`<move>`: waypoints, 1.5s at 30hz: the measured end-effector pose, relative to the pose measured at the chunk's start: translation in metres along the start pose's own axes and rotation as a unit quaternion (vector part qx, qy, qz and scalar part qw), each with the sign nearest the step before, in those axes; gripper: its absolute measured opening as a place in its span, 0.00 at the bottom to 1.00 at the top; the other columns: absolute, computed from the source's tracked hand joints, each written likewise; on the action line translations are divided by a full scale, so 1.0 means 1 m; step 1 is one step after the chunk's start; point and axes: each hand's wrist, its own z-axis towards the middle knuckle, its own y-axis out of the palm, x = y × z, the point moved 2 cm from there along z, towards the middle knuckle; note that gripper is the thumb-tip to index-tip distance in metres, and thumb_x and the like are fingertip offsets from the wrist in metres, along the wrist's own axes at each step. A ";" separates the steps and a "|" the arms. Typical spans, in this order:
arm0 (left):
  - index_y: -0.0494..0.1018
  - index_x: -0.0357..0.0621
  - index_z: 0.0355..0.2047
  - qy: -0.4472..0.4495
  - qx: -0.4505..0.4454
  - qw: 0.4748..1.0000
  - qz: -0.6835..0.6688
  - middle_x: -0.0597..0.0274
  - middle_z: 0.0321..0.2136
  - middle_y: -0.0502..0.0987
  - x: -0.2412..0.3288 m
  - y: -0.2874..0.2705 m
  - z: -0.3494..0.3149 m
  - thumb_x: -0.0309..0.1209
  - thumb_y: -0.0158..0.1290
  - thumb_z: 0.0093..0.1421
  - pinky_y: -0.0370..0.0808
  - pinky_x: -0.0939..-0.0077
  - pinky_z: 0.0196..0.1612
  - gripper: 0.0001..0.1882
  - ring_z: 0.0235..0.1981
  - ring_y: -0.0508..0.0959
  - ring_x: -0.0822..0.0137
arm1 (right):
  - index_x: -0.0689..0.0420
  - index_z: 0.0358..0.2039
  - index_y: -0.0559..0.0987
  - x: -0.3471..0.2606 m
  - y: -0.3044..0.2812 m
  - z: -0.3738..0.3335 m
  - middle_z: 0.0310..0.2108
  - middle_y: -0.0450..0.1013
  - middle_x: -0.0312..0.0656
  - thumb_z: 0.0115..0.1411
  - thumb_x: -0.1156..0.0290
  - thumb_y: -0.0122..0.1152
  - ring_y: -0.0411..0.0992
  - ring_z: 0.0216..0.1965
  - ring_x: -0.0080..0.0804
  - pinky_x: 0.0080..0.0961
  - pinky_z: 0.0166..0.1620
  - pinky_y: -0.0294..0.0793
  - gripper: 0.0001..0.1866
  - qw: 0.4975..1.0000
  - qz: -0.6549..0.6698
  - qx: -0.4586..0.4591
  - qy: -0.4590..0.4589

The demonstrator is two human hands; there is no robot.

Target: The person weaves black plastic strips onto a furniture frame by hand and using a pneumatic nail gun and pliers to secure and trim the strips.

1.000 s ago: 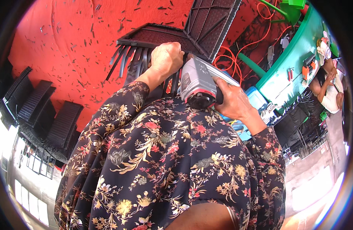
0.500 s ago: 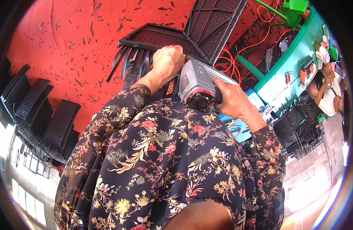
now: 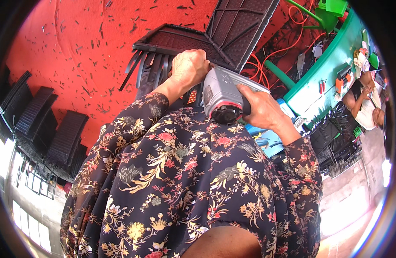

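Smooth plastic power tool, textured woven panel, seemingly plastic, glossy green plastic table, matt red floor

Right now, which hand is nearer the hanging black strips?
Left. The left hand is close beside the black strips; the right hand, holding the grey power tool, is farther right.

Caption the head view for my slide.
Right hand grips a grey tool; closed left hand beside a dark woven panel.
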 end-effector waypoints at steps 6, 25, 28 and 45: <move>0.76 0.41 0.23 0.000 -0.007 1.000 0.015 0.46 0.26 0.78 -0.001 -0.002 -0.002 0.39 0.55 0.52 0.74 0.54 0.36 0.13 0.32 0.78 0.46 | 0.55 0.51 0.66 -0.008 0.002 -0.003 0.29 0.75 0.55 0.41 0.72 0.67 0.73 0.34 0.59 0.50 0.36 0.70 0.34 0.999 0.026 0.035 -0.002; 0.75 0.40 0.22 0.004 0.011 1.000 0.002 0.48 0.23 0.77 -0.010 -0.001 -0.004 0.39 0.57 0.51 0.74 0.55 0.34 0.13 0.30 0.78 0.47 | 0.55 0.48 0.70 -0.014 -0.007 0.002 0.32 0.76 0.55 0.40 0.71 0.68 0.74 0.38 0.57 0.49 0.39 0.71 0.31 1.000 0.002 0.008 0.015; 0.74 0.40 0.20 0.023 0.028 0.999 -0.019 0.48 0.22 0.77 -0.009 0.001 -0.003 0.38 0.58 0.51 0.74 0.56 0.33 0.13 0.29 0.78 0.47 | 0.56 0.48 0.70 -0.010 -0.012 0.004 0.35 0.75 0.55 0.39 0.71 0.69 0.73 0.39 0.57 0.48 0.40 0.72 0.32 1.000 0.015 -0.003 0.022; 0.75 0.39 0.24 0.045 -0.001 0.996 0.072 0.46 0.25 0.77 -0.008 -0.015 -0.003 0.44 0.54 0.55 0.74 0.55 0.38 0.18 0.33 0.78 0.45 | 0.63 0.44 0.75 0.088 0.101 -0.144 0.28 0.76 0.51 0.44 0.66 0.65 0.76 0.29 0.40 0.34 0.36 0.74 0.26 0.861 0.285 0.237 0.347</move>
